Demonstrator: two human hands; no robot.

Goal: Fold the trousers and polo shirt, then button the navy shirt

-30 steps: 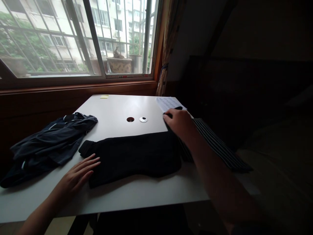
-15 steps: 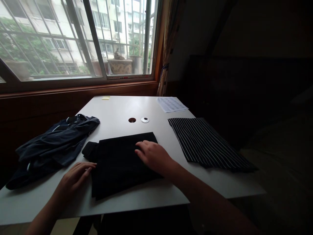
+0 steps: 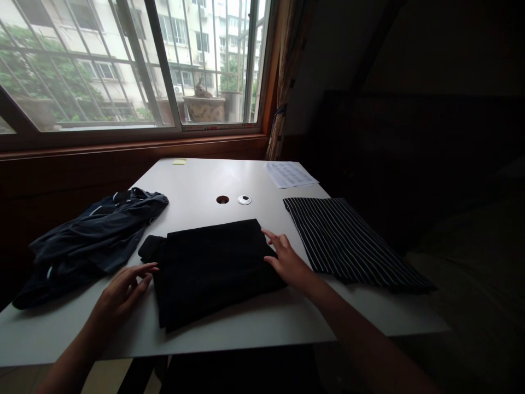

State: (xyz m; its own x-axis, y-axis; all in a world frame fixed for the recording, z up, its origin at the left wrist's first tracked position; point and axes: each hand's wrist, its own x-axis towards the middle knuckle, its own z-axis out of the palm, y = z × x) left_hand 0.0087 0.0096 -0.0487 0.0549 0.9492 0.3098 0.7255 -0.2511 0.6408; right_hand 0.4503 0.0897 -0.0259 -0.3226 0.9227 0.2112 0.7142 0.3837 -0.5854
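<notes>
A folded black garment (image 3: 217, 268) lies flat on the white table (image 3: 197, 183) in front of me; its exact kind is hard to make out in the dark cloth. A bunched end of it, like a cuff or waistband, sticks out at its upper left corner. My left hand (image 3: 123, 290) is at the garment's left edge, fingers stretched out and apart, fingertips at the cloth. My right hand (image 3: 289, 262) is at the right edge with thumb and fingers spread, the fingertips at the cloth near the upper right corner.
A crumpled dark blue garment (image 3: 94, 235) lies at the left. A striped black-and-white cloth (image 3: 348, 238) is spread at the right. Toward the back are printed papers (image 3: 289, 174), a yellow sticky note (image 3: 179, 162), a round hole (image 3: 222, 200) and its white cover (image 3: 244, 200).
My right hand has slid right from the top of the black garment to its right edge, its fingers spreading. My left hand has shifted slightly left, and its fingers have lifted a little.
</notes>
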